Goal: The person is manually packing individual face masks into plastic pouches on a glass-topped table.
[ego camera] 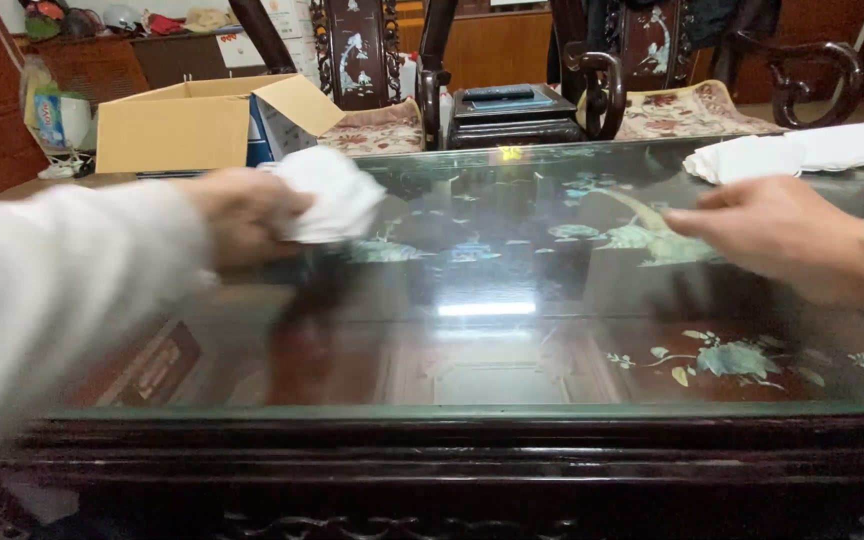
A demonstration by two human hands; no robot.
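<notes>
My left hand point(242, 212) is blurred and grips a crumpled white cloth point(330, 195), pressed to the glass top of a dark carved wooden table point(472, 440) at its left side. My left arm wears a pale long sleeve. My right hand point(767, 232) lies flat on the glass at the right, fingers together and pointing left, holding nothing. The glass point(492, 280) covers inlaid pictures of birds and leaves and reflects a ceiling light.
More white cloths point(802, 150) lie at the table's far right corner. Behind the table stand an open cardboard box point(192, 125), carved dark chairs with patterned cushions point(687, 110) and a small dark side table point(512, 115).
</notes>
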